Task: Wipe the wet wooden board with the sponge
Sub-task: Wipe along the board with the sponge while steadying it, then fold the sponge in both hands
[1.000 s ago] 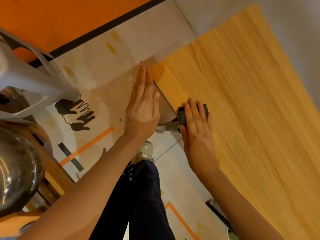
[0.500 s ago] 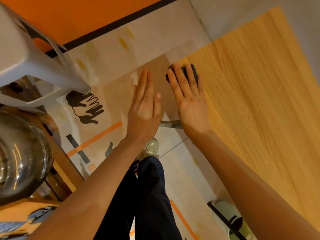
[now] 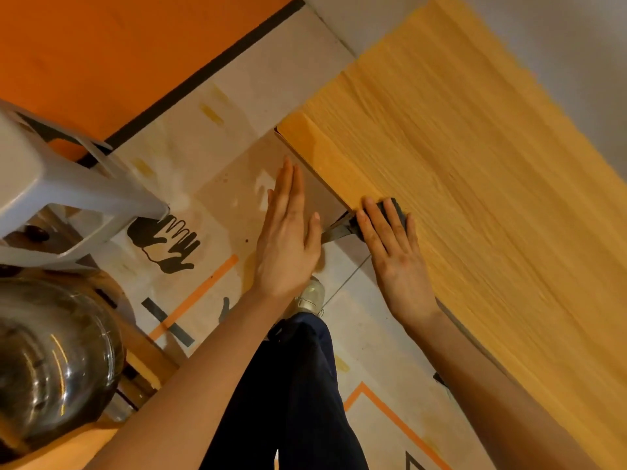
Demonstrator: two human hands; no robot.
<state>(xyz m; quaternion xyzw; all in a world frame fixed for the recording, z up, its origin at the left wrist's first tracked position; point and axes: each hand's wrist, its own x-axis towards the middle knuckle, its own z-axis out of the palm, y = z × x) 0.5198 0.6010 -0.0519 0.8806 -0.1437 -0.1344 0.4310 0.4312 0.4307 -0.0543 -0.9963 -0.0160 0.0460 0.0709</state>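
Note:
The wooden board (image 3: 475, 184) is a long light-oak slab that runs from the upper middle to the lower right. A dark sponge (image 3: 395, 212) lies on its left edge, about a third of the way down from the far corner. My right hand (image 3: 393, 256) presses flat on the sponge with straight fingers, so most of the sponge is hidden. My left hand (image 3: 290, 239) hovers flat with fingers together just left of the board's edge, over the floor, touching nothing that I can see.
A grey plastic stool (image 3: 61, 195) stands at the left. A large glass bowl (image 3: 51, 361) sits on a wooden surface at the lower left. My dark trouser leg (image 3: 298, 395) and pale shoe (image 3: 310, 296) are below the hands. A metal bracket (image 3: 336, 228) shows under the board's edge.
My right hand has slid the sponge along the board's left edge from the far corner back toward me. The left hand stays flat beside the edge.

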